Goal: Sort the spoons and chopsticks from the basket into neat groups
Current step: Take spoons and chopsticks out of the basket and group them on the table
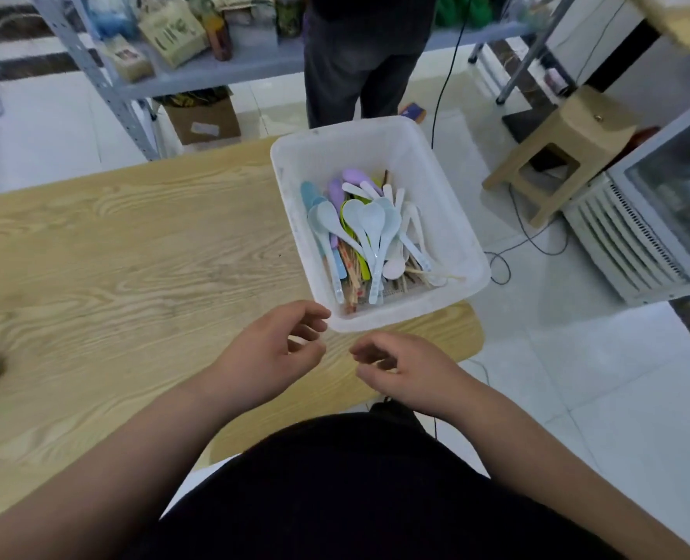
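White basket [448, 220] w/ pastel spoons [369, 224] over chopsticks [353, 276] (all jumbled); my left hand [272, 353] & right hand [400, 369] loosely curled, holding nothing.

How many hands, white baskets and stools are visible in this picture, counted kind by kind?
Hands: 2, the left hand and the right hand
White basket: 1
Stool: 1
Total: 4

I'm at a pale wood-grain table [113, 256], on glossy white floor tiles [602, 381]; grey metal shelving [222, 72] ahead, a beige stool [569, 131] to my right.
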`<state>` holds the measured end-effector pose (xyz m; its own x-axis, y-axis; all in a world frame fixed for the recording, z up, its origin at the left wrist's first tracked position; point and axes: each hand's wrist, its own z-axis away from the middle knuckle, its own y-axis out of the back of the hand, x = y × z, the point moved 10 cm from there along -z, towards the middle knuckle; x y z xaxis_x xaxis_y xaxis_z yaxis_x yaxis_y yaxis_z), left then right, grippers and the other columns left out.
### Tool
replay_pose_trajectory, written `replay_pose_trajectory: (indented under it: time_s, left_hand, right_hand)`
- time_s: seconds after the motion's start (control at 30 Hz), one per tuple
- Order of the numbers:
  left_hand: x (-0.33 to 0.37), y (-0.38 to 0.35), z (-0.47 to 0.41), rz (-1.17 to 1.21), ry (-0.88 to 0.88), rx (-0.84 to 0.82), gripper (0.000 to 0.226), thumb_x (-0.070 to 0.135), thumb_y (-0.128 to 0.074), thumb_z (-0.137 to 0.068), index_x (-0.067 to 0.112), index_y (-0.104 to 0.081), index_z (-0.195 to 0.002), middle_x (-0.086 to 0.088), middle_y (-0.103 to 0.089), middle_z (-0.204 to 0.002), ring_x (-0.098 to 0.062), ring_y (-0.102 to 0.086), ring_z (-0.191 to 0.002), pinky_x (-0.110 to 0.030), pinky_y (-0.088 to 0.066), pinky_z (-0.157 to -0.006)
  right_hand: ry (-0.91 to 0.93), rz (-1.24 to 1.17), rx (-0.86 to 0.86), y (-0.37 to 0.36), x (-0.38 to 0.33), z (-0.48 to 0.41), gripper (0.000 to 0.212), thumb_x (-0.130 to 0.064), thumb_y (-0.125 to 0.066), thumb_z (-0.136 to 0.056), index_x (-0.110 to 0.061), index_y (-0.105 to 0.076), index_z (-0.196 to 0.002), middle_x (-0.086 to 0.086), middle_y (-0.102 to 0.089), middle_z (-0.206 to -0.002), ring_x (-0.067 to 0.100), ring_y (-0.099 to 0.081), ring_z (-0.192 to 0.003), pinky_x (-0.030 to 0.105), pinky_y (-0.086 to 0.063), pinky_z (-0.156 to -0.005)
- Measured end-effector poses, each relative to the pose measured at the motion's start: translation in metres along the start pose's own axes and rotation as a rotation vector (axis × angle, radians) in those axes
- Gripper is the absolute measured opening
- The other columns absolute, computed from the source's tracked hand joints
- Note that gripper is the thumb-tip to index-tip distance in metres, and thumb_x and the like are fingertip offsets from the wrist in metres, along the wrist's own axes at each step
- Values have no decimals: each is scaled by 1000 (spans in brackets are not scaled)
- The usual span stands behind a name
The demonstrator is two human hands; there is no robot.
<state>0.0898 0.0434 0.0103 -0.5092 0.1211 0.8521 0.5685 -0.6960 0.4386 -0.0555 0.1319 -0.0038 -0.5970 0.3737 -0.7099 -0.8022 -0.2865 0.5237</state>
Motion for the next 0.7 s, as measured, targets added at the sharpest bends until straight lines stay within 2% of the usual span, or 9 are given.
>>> replay_pose_trajectory:
  time_s: [0.1, 0.27, 0.33, 0.47, 0.57, 0.63, 0.7]
  left_hand:
    - [3, -10, -26, 5, 98, 68, 31, 19, -65, -91, 34, -60, -118, 15, -65, -108, 0, -63, -100, -23, -53, -83]
    - [18, -38, -57, 23, 248, 199, 28, 19, -63, -93, 31, -60, -119, 14, -64, -108, 4, -61, -98, -12, -49, -78]
    - [24, -53, -73, 3, 277, 216, 27, 21, -62, -94, 35, -58, -116, 15, -63, -108, 3, -60, -98, -14, -50, -79]
    - [23, -75, -91, 9, 368, 261, 28, 23, -60, -93, 33, -59, -119, 16, -62, -109, 4, -60, -99, -21, -52, -84]
    - [17, -88, -96, 12, 421, 255, 29, 28, -59, -93, 35, -58, -121, 18, -61, -110, 5, -59, -99, -24, -52, -86]
    - [14, -89, -105, -13, 437, 241, 30, 28, -59, -92, 33, -57, -122, 18, -60, -109, 4, -60, -98, -26, -53, -86]
    - [8, -82, -121, -43, 459, 238, 31, 26, -60, -92, 29, -57, -123, 15, -60, -108, 0, -60, -94, -27, -53, -84]
  right_hand:
    - [73, 66, -84, 36, 12, -31, 30, -36, -65, -94, -29, -65, -123, -19, -66, -116, -10, -59, -105, 18, -50, -92]
    - [184, 131, -176, 94, 34, -76, 28, -39, -65, -92, -34, -64, -119, -22, -63, -111, -9, -58, -104, 16, -48, -89]
    - [198, 201, -216, 113, 48, -99, 32, -38, -68, -90, -30, -64, -121, -19, -62, -111, -4, -58, -103, 20, -48, -90]
    - [190, 276, -197, 140, 70, -137, 29, -34, -68, -89, -27, -62, -117, -9, -64, -110, 9, -62, -100, 35, -53, -90]
    - [134, 367, -178, 146, 88, -160, 42, -31, -65, -91, -23, -55, -132, -1, -59, -126, 16, -60, -109, 36, -51, -92]
    - [77, 455, -154, 146, 100, -175, 48, -28, -63, -93, -22, -48, -138, 5, -53, -130, 22, -59, -107, 37, -51, -87]
    - [32, 513, -138, 143, 108, -188, 45, -19, -58, -93, -20, -45, -136, 9, -52, -126, 25, -58, -94, 37, -49, -75]
